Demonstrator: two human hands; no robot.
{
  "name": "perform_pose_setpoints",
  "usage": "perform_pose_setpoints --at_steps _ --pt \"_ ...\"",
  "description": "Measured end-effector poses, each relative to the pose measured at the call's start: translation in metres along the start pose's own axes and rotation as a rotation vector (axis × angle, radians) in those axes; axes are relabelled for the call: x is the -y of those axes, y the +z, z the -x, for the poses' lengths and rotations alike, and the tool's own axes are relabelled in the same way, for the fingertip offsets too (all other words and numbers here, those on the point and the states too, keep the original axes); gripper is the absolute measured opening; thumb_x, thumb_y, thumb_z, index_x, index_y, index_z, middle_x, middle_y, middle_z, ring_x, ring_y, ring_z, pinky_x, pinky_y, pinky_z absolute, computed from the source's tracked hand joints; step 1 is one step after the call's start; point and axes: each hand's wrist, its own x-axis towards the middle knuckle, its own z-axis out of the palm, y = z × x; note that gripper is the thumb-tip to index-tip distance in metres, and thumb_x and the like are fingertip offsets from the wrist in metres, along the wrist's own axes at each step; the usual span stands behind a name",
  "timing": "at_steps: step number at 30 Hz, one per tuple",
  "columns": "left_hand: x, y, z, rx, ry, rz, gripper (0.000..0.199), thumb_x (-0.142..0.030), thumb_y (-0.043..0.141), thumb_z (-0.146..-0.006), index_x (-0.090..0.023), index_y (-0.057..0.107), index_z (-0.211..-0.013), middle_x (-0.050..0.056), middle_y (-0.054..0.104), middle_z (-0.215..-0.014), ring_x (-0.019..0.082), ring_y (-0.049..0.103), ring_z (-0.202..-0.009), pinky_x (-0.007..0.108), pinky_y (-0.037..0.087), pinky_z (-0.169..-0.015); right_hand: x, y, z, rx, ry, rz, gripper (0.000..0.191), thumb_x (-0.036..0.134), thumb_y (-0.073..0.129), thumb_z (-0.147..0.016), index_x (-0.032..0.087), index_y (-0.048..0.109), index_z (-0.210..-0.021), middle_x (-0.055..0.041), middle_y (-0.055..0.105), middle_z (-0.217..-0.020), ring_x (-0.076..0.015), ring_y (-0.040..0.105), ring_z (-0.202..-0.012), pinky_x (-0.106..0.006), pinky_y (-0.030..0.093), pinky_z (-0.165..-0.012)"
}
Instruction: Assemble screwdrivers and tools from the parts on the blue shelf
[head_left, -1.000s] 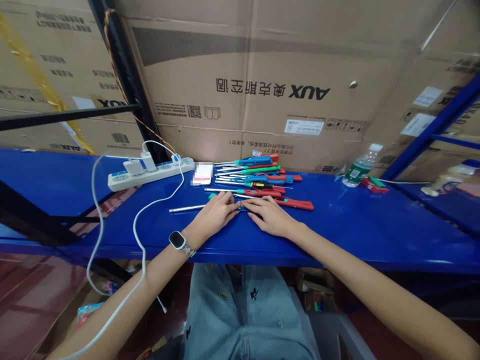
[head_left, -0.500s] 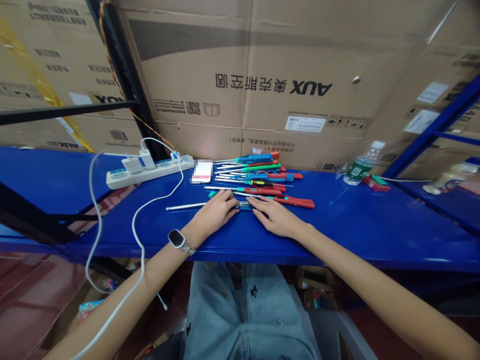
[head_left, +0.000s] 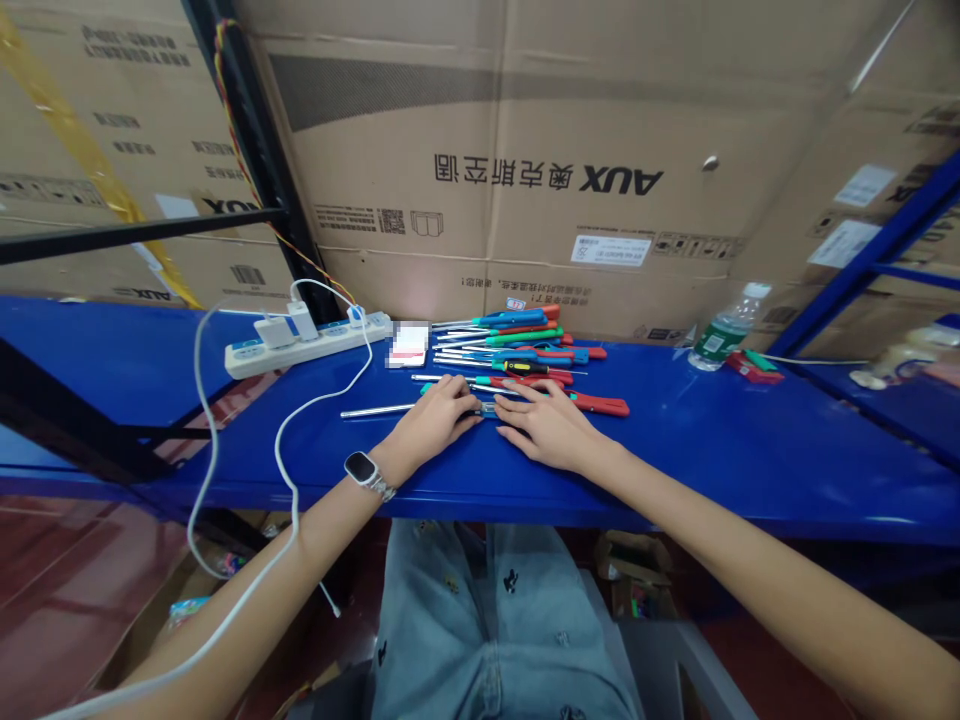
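Near the front of the blue shelf [head_left: 720,450], a long-necked lighter lies crosswise under both hands. Its bare metal tube [head_left: 379,411] sticks out to the left. My left hand [head_left: 442,415] is closed over it, fingers bent and pressed together. My right hand [head_left: 549,425] rests on its right part, fingers bent over it and thumb below. A short bluish section [head_left: 488,409] shows between the hands; the rest is covered. Just behind my right hand lies another lighter with a red handle [head_left: 602,404]. Several more lighters with blue, green and red handles [head_left: 517,318] lie in a row behind.
A yellow-and-black handle [head_left: 526,367] lies among the lighters. A white power strip [head_left: 311,343] with chargers stands left, its white cable [head_left: 283,450] crossing my left forearm. A water bottle [head_left: 724,330] and small red item [head_left: 752,367] stand right. Cardboard boxes [head_left: 540,110] form the back.
My right hand has shifted slightly left, its fingers more spread. My left hand stays on the lighter. The view has moved a little.
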Motion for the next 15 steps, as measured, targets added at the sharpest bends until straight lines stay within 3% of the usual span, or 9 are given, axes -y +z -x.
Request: perform_pose_setpoints --at_steps 3,5,8,15 --pt "0.003 -0.003 -0.004 -0.002 -0.001 -0.007 0.024 -0.033 0.06 -0.098 -0.017 0.067 -0.113 0.011 0.058 -0.109 0.028 0.053 -0.101 0.044 0.049 -0.091 -0.013 0.0 0.006 -0.01 -0.008 -0.001 0.035 0.028 0.048 -0.104 0.023 0.067 -0.132 -0.0106 0.063 -0.142 -0.0334 0.048 -0.141 -0.055 0.039 -0.103" --pt "0.009 -0.006 -0.005 -0.026 -0.024 0.021 0.038 -0.04 0.067 -0.093 -0.017 0.063 -0.122 0.012 0.058 -0.117 0.029 0.053 -0.107 0.046 0.049 -0.093 -0.02 -0.002 0.013 -0.022 0.012 -0.016 0.034 0.028 0.049 -0.103 0.025 0.068 -0.131 -0.0093 0.065 -0.139 -0.0331 0.05 -0.139 -0.055 0.04 -0.102" --pt "0.02 -0.011 -0.004 0.008 -0.049 0.103 0.045 -0.046 0.072 -0.088 -0.019 0.064 -0.123 0.01 0.061 -0.119 0.028 0.057 -0.109 0.046 0.049 -0.096 -0.027 -0.005 0.023 -0.041 0.044 -0.034 0.032 0.031 0.051 -0.103 0.027 0.07 -0.129 -0.0072 0.067 -0.136 -0.0321 0.052 -0.137 -0.054 0.041 -0.101" --pt "0.028 -0.01 0.001 0.093 -0.107 0.255 0.035 -0.026 0.061 -0.09 -0.019 0.066 -0.124 0.01 0.068 -0.117 0.026 0.064 -0.107 0.044 0.052 -0.096 -0.029 -0.004 0.036 -0.069 0.083 -0.072 0.032 0.033 0.049 -0.104 0.027 0.073 -0.124 -0.0066 0.07 -0.131 -0.0319 0.057 -0.131 -0.053 0.042 -0.098"
